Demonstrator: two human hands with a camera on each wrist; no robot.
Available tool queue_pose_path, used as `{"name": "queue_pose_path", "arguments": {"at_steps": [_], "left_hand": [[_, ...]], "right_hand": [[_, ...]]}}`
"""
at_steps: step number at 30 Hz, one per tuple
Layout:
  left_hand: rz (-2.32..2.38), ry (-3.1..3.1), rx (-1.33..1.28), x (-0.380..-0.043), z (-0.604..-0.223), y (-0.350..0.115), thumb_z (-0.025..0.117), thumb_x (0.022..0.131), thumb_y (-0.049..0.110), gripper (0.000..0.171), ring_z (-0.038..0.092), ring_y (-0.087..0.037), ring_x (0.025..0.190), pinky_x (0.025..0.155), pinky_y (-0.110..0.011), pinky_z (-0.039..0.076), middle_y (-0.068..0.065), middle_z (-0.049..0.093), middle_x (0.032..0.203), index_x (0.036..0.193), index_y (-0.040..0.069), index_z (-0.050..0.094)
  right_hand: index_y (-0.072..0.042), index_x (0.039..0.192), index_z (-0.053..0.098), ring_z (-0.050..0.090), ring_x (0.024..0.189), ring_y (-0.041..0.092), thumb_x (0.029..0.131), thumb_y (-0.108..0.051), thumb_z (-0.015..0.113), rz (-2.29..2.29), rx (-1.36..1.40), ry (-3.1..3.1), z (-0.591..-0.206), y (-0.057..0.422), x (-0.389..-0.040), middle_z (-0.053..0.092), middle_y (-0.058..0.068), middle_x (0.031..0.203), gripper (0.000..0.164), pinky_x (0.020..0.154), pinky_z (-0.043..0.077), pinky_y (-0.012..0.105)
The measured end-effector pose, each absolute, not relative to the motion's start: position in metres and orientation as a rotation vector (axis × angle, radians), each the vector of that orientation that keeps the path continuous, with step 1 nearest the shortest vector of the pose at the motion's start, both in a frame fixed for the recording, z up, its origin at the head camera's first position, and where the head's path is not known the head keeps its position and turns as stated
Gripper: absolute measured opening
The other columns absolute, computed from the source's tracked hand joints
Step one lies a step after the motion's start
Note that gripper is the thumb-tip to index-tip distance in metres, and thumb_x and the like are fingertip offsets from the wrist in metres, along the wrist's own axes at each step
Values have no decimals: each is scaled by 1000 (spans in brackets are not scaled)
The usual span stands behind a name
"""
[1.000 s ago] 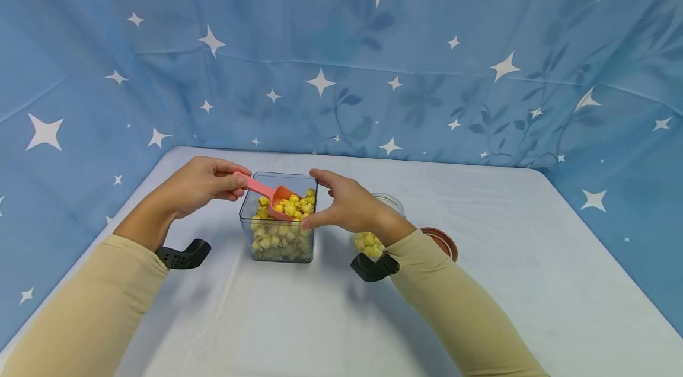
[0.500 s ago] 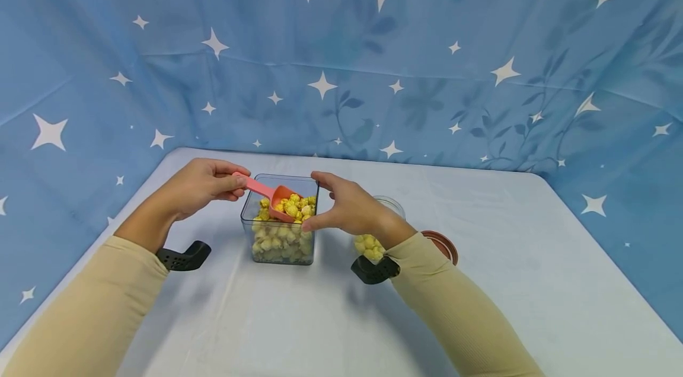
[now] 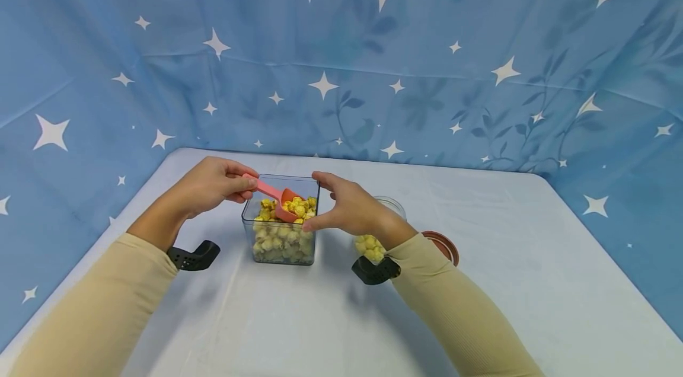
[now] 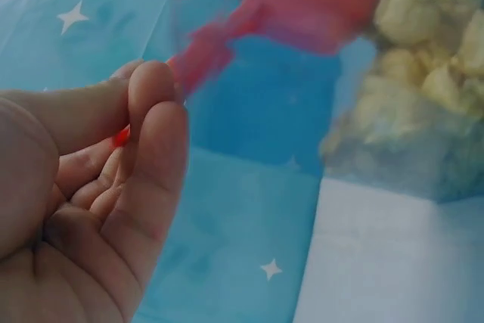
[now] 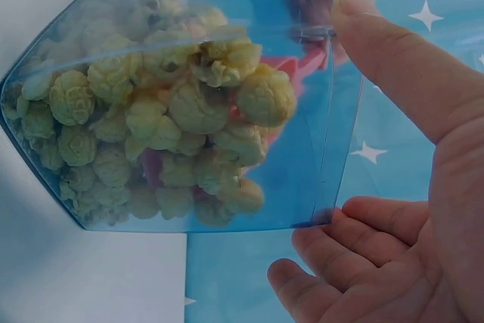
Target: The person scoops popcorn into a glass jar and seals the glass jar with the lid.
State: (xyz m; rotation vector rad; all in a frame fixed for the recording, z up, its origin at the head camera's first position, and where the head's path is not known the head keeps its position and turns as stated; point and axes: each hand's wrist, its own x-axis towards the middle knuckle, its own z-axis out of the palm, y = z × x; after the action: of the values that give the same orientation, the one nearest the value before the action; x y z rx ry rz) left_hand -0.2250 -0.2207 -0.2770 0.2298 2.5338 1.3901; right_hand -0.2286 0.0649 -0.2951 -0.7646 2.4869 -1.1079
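Observation:
A pink scoop point(image 3: 269, 190) is pinched by its handle between thumb and fingers of my left hand point(image 3: 219, 185). The scoop's bowl lies down among the yellow popcorn point(image 3: 301, 206) inside a clear square container point(image 3: 288, 182). My right hand point(image 3: 349, 206) holds the container at its upper right side, thumb at the front corner, fingers at the back. In the right wrist view, the thumb point(image 5: 386, 43) lies against the clear wall and popcorn shows through it. In the left wrist view, the scoop point(image 4: 302, 5) looks blurred, and part of its handle is hidden by the fingers.
Partly behind my right wrist stands a round clear jar point(image 3: 392, 204) with paler yellow pieces point(image 3: 369, 246) in it. A reddish-brown round lid point(image 3: 443, 245) is just right of it, half covered by my sleeve. A white table point(image 3: 288, 312) meets a blue starry curtain point(image 3: 341, 57).
My left hand has moved slightly to the right, and the scoop has shifted right within the popcorn. My right hand and the container stay in place.

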Motion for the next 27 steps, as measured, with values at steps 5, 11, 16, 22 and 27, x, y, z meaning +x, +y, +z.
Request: {"name": "queue_pose_path", "arguments": {"at_steps": [5,11,16,22,27], "left_hand": [[1515,2465,178,-225,-279,-216,60,103,15,41,67,-12,83,79,-25,58,-5,70,93,133,-13,54],[1620,2410,149,-226,-284,-218,58,103,13,42,68,-7,83,83,-27,58,-5,70,94,136,-14,51],[1610,2383,172,-226,-284,-223,58,103,13,43,68,-9,85,84,-26,57,-7,69,100,137,-13,49],[1641,2328,179,-223,-285,-232,55,104,9,44,67,-8,84,84,-26,57,-12,68,104,139,-16,45],[1667,2302,200,-220,-287,-237,54,104,8,45,66,-8,83,84,-26,57,-8,67,98,139,-18,44]], "right_hand": [[-12,159,27,36,143,33,80,-37,86,-1114,-774,2481,-296,66,-229,29,4,162,102,113,37,43],[-11,159,26,36,143,32,81,-38,85,-1107,-791,2489,-297,66,-230,29,4,162,102,113,37,43],[-12,159,25,36,143,33,80,-39,86,-1104,-790,2485,-297,66,-230,29,4,162,103,113,37,43],[-12,159,25,36,142,34,80,-38,86,-1103,-788,2481,-296,67,-230,28,4,162,103,113,37,43],[-12,159,26,37,142,35,80,-38,86,-1103,-791,2491,-296,67,-230,29,4,162,103,112,38,44]]}}
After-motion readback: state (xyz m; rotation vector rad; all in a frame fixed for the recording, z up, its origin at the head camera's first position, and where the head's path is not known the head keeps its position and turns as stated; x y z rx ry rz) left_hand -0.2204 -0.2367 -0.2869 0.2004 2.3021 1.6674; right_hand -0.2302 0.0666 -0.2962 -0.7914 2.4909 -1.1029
